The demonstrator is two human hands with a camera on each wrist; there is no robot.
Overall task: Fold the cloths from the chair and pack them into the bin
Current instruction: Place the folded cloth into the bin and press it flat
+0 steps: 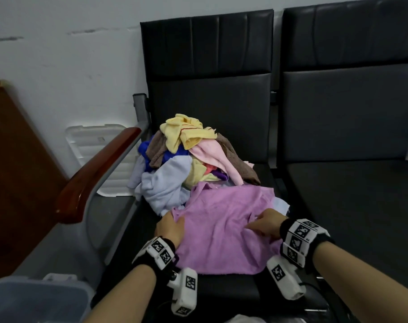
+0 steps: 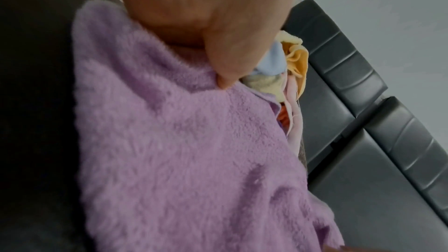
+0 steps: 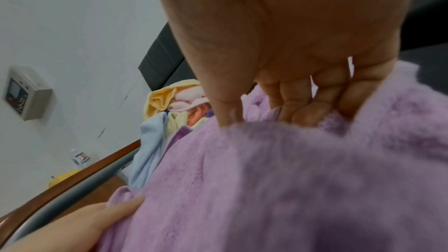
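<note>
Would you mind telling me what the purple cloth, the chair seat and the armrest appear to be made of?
Purple cloth: soft fleece or microfibre terry by its look; the wrist views show a fuzzy, matte pile.
Chair seat: probably faux leather or vinyl; smooth black surface with a dull sheen.
Armrest: seemingly varnished wood, reddish-brown and glossy, on a grey, likely metal, support.

Two chairs, one pile, one spread cloth

Two black padded chairs (image 1: 210, 89) (image 1: 349, 101), one fluffy lilac cloth (image 1: 221, 229), one heap of mixed coloured cloths (image 1: 186, 157), one translucent plastic bin (image 1: 35, 299), one white ribbed lid (image 1: 91, 145).
</note>
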